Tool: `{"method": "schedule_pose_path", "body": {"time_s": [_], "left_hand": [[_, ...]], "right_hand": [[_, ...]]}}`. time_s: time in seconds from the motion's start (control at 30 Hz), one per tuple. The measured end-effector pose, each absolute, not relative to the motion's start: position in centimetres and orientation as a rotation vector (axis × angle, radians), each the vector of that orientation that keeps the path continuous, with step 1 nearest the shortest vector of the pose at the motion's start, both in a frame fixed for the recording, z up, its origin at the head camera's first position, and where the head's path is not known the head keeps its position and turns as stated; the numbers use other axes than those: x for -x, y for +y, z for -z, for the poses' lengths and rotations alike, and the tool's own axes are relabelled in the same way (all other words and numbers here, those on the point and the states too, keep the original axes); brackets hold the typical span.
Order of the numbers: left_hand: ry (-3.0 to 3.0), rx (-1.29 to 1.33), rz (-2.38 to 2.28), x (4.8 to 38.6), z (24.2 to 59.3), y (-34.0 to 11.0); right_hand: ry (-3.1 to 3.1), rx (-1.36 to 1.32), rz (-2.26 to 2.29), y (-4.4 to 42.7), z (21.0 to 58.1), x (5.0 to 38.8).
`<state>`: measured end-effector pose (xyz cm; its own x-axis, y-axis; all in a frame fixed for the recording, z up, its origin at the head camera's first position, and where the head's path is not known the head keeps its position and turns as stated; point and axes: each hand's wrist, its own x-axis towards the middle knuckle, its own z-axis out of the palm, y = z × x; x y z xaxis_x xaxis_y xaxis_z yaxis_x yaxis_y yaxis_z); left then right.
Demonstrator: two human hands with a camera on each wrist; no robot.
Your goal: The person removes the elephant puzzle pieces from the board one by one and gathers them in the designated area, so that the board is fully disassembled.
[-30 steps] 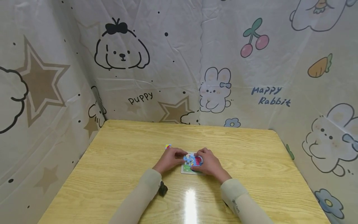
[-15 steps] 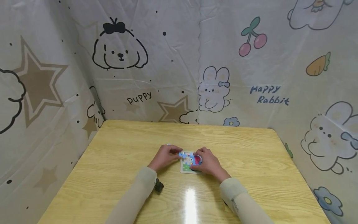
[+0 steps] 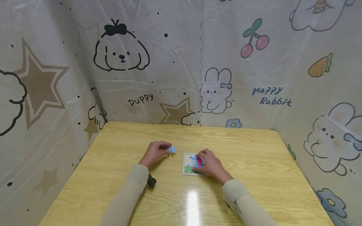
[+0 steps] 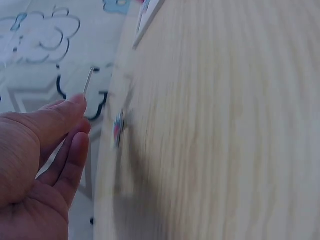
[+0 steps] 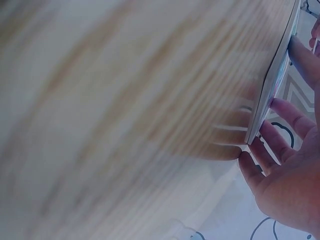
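My left hand (image 3: pixel 154 153) pinches a blue puzzle piece (image 3: pixel 172 149) above the table (image 3: pixel 254 150); my right hand (image 3: pixel 211 164), thumb and fingers spread, rests on the puzzle board (image 3: pixel 187 160).

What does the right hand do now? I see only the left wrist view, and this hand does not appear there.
Observer: The right hand touches the puzzle board.

Operator: Thank you. Which colour has the puzzle piece pinched by the left hand? I can see only its thin edge.

Observer: Its face looks mostly light blue in the head view.

Operator: And what is printed on the board? I have only one corner of it.

Observer: The head view shows a blue figure on it, partly covered by the right hand.
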<state>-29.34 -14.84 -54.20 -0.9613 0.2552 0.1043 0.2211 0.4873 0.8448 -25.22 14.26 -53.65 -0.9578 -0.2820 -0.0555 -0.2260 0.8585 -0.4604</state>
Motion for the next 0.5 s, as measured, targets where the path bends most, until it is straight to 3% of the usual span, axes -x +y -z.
{"method": "schedule_pose_path", "body": {"time_s": [0.5], "left_hand": [[2.761, -0.340, -1.467, 30.1, 54.7, -18.8]], "right_hand": [[2.928, 0.409, 0.665, 14.5, 53.6, 25.3]]}}
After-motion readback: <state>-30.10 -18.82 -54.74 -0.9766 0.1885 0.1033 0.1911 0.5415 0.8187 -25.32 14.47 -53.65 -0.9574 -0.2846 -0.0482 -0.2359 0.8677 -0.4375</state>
